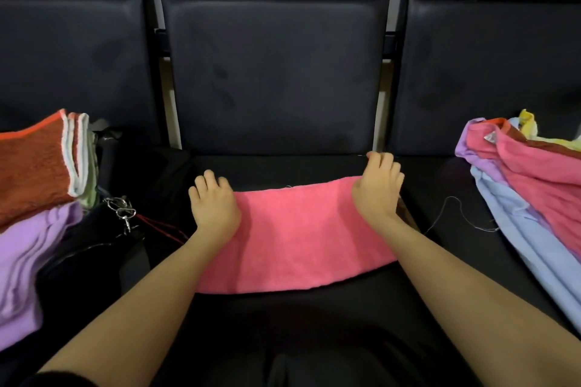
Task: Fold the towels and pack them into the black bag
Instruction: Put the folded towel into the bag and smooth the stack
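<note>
A pink towel (pixel 295 239) lies folded into a wide band on the black seat (pixel 283 166) in front of me. My left hand (pixel 213 204) holds the towel's far left corner, fingers curled over its edge. My right hand (pixel 379 188) holds the far right corner the same way. The black bag (pixel 103 248) sits at the left, with a metal clasp (pixel 121 210) on it. Folded towels rest on the bag: an orange-brown one (pixel 34 173) on top and a lilac one (pixel 25 258) below it.
A loose heap of towels (pixel 528 185), pink, lilac, light blue and yellow, lies on the seat at the right. Dark padded seat backs (pixel 273 72) rise straight ahead. A loose thread (pixel 456 214) trails between the pink towel and the heap.
</note>
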`<move>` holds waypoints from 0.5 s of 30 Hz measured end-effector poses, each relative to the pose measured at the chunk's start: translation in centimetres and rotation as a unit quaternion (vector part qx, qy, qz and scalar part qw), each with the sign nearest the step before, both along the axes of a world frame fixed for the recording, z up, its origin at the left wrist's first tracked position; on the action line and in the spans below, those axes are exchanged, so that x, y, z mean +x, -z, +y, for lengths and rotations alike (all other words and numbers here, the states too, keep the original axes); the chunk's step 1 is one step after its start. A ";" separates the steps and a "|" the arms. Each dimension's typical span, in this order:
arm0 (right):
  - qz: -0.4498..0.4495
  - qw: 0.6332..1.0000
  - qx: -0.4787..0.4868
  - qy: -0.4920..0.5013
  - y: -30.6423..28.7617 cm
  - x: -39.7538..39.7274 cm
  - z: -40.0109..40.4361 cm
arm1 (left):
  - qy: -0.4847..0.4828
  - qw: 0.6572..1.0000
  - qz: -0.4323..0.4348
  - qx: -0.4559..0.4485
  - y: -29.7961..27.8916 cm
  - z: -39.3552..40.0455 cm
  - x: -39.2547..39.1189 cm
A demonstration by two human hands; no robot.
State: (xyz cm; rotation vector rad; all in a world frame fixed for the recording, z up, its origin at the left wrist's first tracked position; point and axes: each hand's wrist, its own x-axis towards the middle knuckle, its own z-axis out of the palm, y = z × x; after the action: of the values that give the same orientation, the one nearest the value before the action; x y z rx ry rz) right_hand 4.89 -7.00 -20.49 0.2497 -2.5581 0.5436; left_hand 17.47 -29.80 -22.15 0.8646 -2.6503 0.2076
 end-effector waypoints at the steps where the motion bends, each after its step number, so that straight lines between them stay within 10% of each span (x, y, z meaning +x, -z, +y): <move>1: 0.031 0.999 0.004 -0.015 0.4 0.5 -0.3 | 0.000 0.999 0.031 0.020 -0.1 0.4 0.2; 8: -0.098 0.957 0.037 -0.269 2.2 4.2 -1.7 | 0.038 0.990 -0.073 0.117 0.6 3.8 3.1; 15: -0.237 0.916 0.231 -0.227 3.4 7.2 1.5 | 0.034 0.974 -0.174 0.144 2.2 5.8 6.1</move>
State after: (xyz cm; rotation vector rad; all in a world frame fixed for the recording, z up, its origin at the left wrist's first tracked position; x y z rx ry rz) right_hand 12.09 -5.52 -23.91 1.0067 -3.0913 0.1487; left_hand 23.57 -23.97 -24.39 0.8912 -3.0872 -0.0535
